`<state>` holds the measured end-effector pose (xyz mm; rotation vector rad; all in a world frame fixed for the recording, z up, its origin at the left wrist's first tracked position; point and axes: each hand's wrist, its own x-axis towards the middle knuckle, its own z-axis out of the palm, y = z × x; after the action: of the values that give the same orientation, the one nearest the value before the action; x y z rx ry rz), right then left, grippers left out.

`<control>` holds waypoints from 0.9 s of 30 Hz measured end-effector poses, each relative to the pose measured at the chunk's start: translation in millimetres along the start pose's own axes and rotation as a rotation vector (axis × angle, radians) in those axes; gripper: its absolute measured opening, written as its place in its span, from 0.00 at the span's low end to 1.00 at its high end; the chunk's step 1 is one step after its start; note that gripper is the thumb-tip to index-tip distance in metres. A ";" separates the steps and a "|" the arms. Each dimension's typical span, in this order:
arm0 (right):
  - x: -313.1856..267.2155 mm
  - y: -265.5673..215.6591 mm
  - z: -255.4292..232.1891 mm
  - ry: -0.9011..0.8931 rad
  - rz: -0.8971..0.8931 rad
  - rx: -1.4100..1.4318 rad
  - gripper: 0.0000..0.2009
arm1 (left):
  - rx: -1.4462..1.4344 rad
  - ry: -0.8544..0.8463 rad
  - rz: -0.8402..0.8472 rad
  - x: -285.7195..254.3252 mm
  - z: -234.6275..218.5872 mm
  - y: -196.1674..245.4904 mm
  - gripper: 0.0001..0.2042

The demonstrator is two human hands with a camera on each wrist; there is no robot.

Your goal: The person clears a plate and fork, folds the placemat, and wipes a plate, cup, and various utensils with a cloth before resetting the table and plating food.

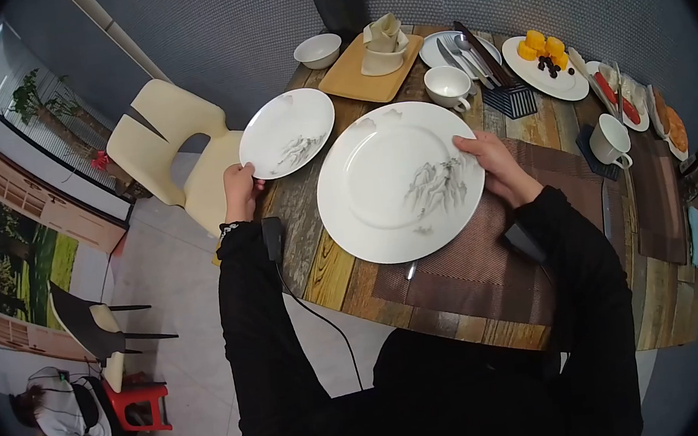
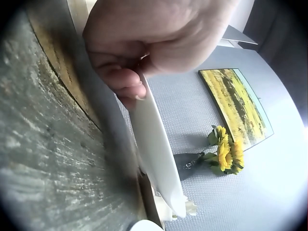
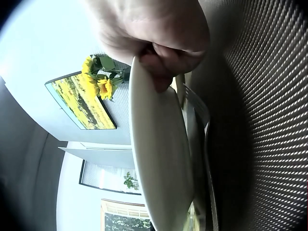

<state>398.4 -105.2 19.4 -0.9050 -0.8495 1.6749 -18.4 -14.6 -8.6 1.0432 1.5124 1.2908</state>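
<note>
My left hand (image 1: 241, 190) pinches the near rim of a smaller white plate (image 1: 271, 128) with a grey landscape print, held up at the table's left side. In the left wrist view this plate (image 2: 156, 144) is seen edge-on, thumb on one face and curled fingers on the other. My right hand (image 1: 500, 170) grips the right rim of a large white plate (image 1: 370, 173) with a similar mountain print. Its underside (image 3: 159, 144) shows in the right wrist view, tilted above the brown woven placemat (image 1: 492, 279). A fork (image 3: 208, 130) lies beneath it, mostly hidden from the head view.
Farther back are a white bowl (image 1: 318, 51), a tan tray (image 1: 344, 74) with a folded napkin (image 1: 383, 44), a cup (image 1: 448, 84) and a plate of cutlery. Fruit (image 1: 542, 49) and other food plates line the back right, near another cup (image 1: 610, 142). A cream chair (image 1: 201, 182) stands left.
</note>
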 end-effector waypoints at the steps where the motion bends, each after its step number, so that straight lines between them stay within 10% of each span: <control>1: 2.2 0.9 3.3 -0.002 0.006 -0.010 0.14 | -0.003 -0.024 0.008 -1.3 0.6 1.4 0.07; 27: 109.9 28.2 65.9 0.071 0.030 -0.454 0.09 | 0.043 -0.217 -0.023 -39.1 19.9 23.7 0.06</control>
<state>305.3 -13.5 7.8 -1.2801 -1.1974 1.4883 12.8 -44.1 16.8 1.1512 1.3884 1.0951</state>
